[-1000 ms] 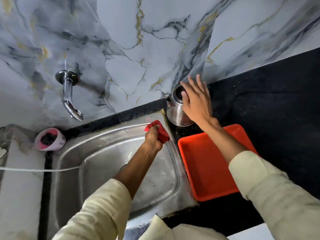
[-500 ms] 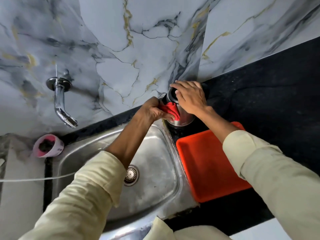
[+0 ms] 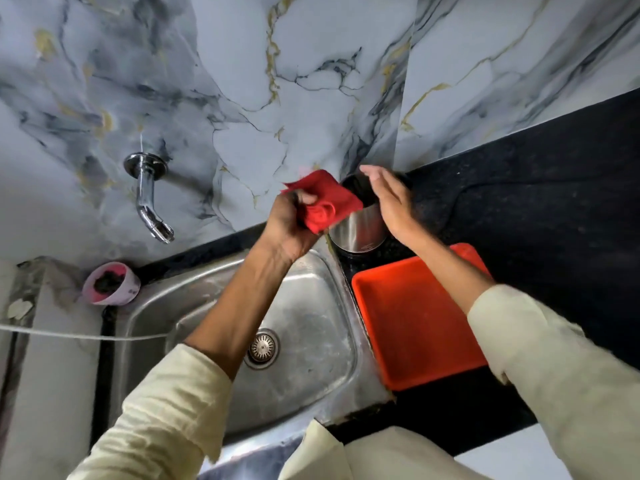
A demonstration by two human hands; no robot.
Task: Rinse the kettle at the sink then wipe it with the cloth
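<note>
Standing upright on the black speckled bench [image 3: 540,202], the steel kettle [image 3: 360,230] sits just right of the sink [image 3: 311,306], at the foot of the marble-patterned wall [image 3: 242,81]. The left hand [image 3: 291,223] has its grip closed around a bunched red cloth [image 3: 323,200], which lies against the kettle's upper left side and partly covers its dark open mouth. The right hand [image 3: 389,199] has its grip wide, fingers extended, palm resting along the kettle's right side. An orange tray [image 3: 415,323] lies flat on the bench, just right of the sink and in front of the kettle. A chrome tap [image 3: 147,192] projects from the wall above the sink's left rear. A pink cup [image 3: 110,284] holding dark matter stands at the sink's left rear corner. A white cord [image 3: 69,336] crosses the pale surface left of the sink. The drain strainer [image 3: 263,348] shows in the basin.
</note>
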